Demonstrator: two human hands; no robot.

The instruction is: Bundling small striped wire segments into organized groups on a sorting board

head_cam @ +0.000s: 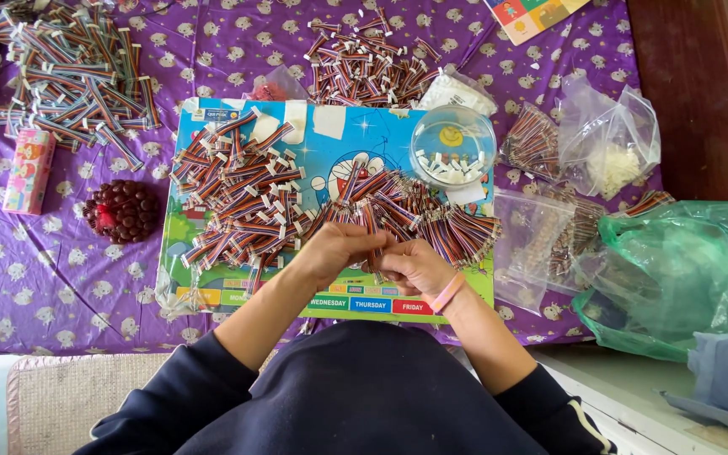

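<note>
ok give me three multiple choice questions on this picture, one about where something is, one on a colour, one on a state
1. Where does the clear round bowl sit?
A. on the colourful board, at its upper right
B. on the rug
C. inside the green bag

2. What colour is the cloth under everything?
A. plain white
B. purple with small pale figures
C. black

3. What are the hands doing?
A. resting flat and empty
B. holding the bowl
C. both closed on a striped wire piece

Answers: 1 A, the bowl rests on the board's upper right part. 2 B, the purple cloth shows all round the board. 3 C, the left hand and right hand meet on the wires.
</note>
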